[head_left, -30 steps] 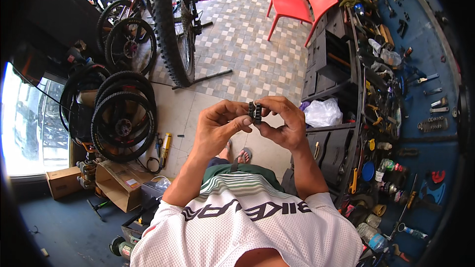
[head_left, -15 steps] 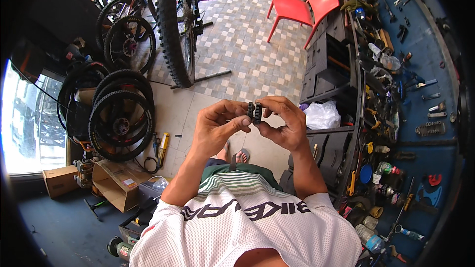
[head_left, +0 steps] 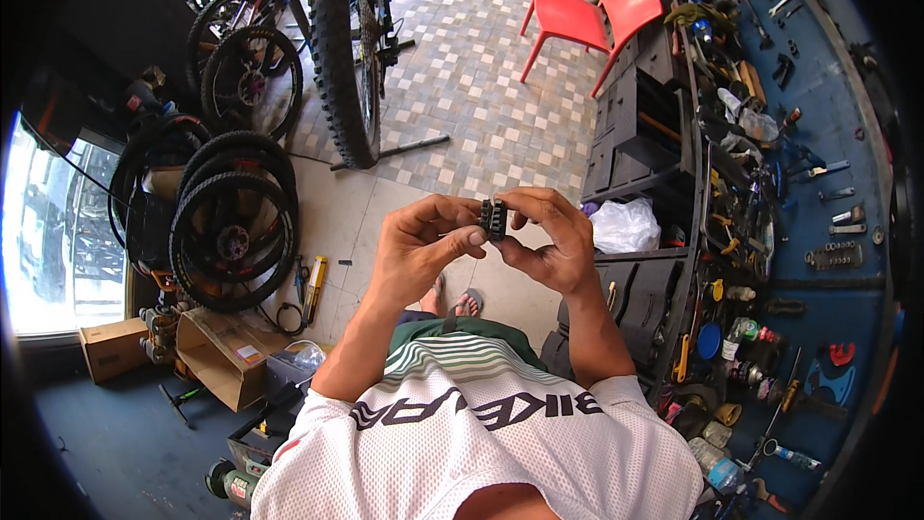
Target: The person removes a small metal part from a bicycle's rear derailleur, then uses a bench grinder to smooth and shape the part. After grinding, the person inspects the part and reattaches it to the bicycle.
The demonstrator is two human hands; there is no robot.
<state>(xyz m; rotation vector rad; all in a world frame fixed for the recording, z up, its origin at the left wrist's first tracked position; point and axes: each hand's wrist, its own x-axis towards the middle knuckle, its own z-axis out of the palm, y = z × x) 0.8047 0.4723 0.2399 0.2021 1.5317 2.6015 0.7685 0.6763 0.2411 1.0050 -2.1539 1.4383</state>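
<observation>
Both my hands are raised in front of my chest, holding small black toothed cogs (head_left: 494, 219) edge-on between them. Two rows of teeth lie side by side, close together or touching. My left hand (head_left: 421, 243) pinches the left one between thumb and fingertips. From the other side, my right hand (head_left: 553, 239) grips the right one with its thumb below and index finger above. The fingers partly hide the cogs' faces, so I cannot tell whether they are joined.
A bicycle wheel with a knobby tyre (head_left: 342, 67) stands ahead on the left, with loose wheels (head_left: 236, 243) leaning beyond my left arm. A red chair (head_left: 577, 24) is at the far right. Along the right are a tool-laden bench and dark drawers (head_left: 621, 125). An opened cardboard box (head_left: 226, 356) sits at left.
The two cogs have come slightly closer together, narrowing the gap between them. My hands keep nearly the same grip and place; the view has shifted a little.
</observation>
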